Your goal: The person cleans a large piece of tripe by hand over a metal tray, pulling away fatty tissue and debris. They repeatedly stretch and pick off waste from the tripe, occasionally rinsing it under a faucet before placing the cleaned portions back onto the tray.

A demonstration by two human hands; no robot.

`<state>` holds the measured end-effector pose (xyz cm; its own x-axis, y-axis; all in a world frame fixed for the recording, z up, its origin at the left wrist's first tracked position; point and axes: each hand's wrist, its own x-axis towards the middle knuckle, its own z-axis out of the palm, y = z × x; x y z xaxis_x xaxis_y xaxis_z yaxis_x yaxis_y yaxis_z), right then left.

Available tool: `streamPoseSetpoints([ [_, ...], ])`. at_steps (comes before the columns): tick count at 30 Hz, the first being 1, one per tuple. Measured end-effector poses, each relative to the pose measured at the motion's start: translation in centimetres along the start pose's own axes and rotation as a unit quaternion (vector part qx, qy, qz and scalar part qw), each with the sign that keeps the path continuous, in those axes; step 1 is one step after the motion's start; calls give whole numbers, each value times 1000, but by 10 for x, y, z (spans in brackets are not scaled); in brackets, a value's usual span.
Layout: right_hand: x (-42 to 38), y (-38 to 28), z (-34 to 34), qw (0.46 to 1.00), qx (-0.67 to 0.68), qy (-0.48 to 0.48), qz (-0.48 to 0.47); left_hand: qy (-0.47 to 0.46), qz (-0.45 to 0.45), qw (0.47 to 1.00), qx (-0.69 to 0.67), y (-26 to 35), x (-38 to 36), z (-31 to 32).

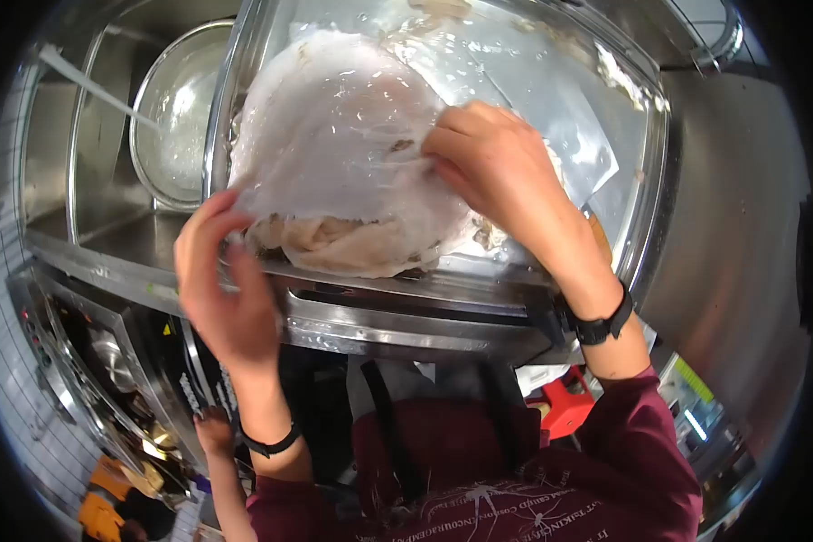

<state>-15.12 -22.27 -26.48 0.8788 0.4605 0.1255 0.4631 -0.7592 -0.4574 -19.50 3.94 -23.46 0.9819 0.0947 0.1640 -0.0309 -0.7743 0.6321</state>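
A large, wet, whitish translucent sheet [334, 135], like skin or membrane, is spread in a metal tray [215, 135]. Its near edge bunches into pale, beige folds [343, 246]. My right hand [492, 158] pinches the sheet's right side, with the fingers pressed together near a small brown spot. At the lower left corner of the sheet is my left hand [228, 280], blurred, its fingertips at the edge of the sheet; the thumb and fingers are curled, and what lies between them is hard to make out. Clear plastic [560, 117] lies on the tray's right part.
Left of the tray, water runs from a spout into a round metal bowl [185, 117] in a sink [41, 181]. A steel surface [723, 208] lies to the right. Another person's hand [215, 432] shows at the lower left, near dark equipment. A red stool [567, 405] stands below.
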Motion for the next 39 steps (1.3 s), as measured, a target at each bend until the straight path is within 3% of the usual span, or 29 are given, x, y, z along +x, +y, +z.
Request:
streamPoseSetpoints([
  [2, -16, -1, -6, 1000, 22, 4, -12, -72, 13, 996, -55, 19, 0, 27],
  [3, -24, -4, -9, 999, 44, 12, -8, -65, 6, 996, -57, 23, 1, 40],
  [5, -39, -8, -12, 999, 42, 17, -12, -85, 73, 993, 36, 25, 0, 68],
  [11, -59, -1, -1, 995, 72, 60, -40, -122, 104, 978, 136, 7, 2, 93],
  [14, -53, -3, 3, 991, 104, 65, -46, -70, 142, 981, 109, 1, 5, 105],
  [15, -51, -4, 5, 991, 107, 64, -50, -67, 139, 982, 112, -1, 6, 106],
  [17, -49, -5, 7, 994, 108, 24, -19, 46, 108, 993, -15, -4, 9, 108],
  [18, -47, -7, 8, 994, 108, 25, -21, 47, 109, 993, -14, 0, 14, 104],
  [20, -39, -10, 13, 994, 107, 0, -13, -79, -76, 978, -176, 10, 25, 93],
  [24, -29, -12, 18, 989, 141, 5, 45, -83, -51, 981, -170, -7, 45, 98],
  [29, -27, 1, 15, 988, 149, -5, 49, -67, 38, 991, 107, -26, 63, 110],
  [32, -23, 6, 21, 994, 104, -39, -22, -62, 87, 985, 138, -34, 71, 122],
  [35, -21, 4, 13, 994, 87, -55, -43, -59, 100, 971, 211, -35, 80, 125],
  [39, -28, 3, 1, 994, 61, -75, -51, -18, 134, 971, 196, -49, 81, 132],
])
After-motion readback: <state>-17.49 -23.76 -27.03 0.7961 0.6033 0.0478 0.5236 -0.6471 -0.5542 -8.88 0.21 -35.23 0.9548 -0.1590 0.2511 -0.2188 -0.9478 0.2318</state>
